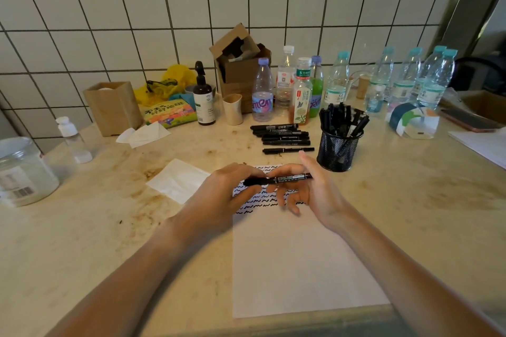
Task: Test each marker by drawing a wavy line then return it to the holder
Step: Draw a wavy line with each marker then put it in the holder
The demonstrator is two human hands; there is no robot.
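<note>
Marker (278,179) gripped by left hand (230,189) and right hand (306,186) over paper (301,254); cap seemingly on. Hard tug risks slip, smeared lines.

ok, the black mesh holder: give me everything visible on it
The pen holder is a round cup of black wire mesh with a solid rim, standing upright on the stained beige table, to the right of the loose markers and beyond the paper. It is crammed with black markers that fan out above the rim. Neither hand touches it; the right hand is nearest, just to its left and in front of it.
</note>
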